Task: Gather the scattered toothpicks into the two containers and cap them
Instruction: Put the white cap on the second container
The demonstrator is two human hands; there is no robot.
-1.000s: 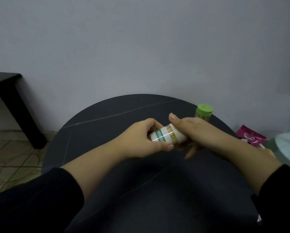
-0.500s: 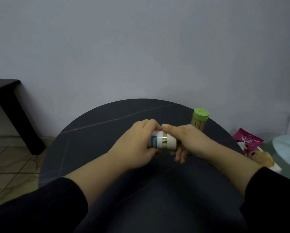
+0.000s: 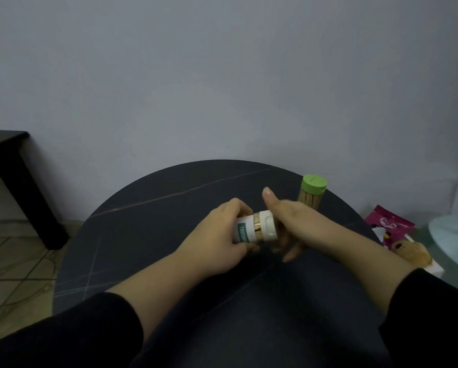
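A white-labelled toothpick container (image 3: 244,232) lies sideways in the air above the round dark table (image 3: 167,205). My left hand (image 3: 214,243) grips its body. A white cap (image 3: 268,226) sits on its right end, with a band of toothpicks showing between label and cap. My right hand (image 3: 301,221) is against the cap's end, thumb raised straight off it and fingers hanging loosely below. A second container (image 3: 312,193), clear, full of toothpicks and closed with a green cap, stands upright behind my right hand near the table's far right edge.
A pink packet (image 3: 388,225), a brown snack (image 3: 411,252) and a pale round plate (image 3: 454,241) lie on a surface right of the table. A black side table (image 3: 13,166) stands at the left by the wall. Tiled floor lies below it.
My right thumb has lifted off the white cap and now points up; half a second ago it lay across the cap. The container stays in my left hand, turned slightly.
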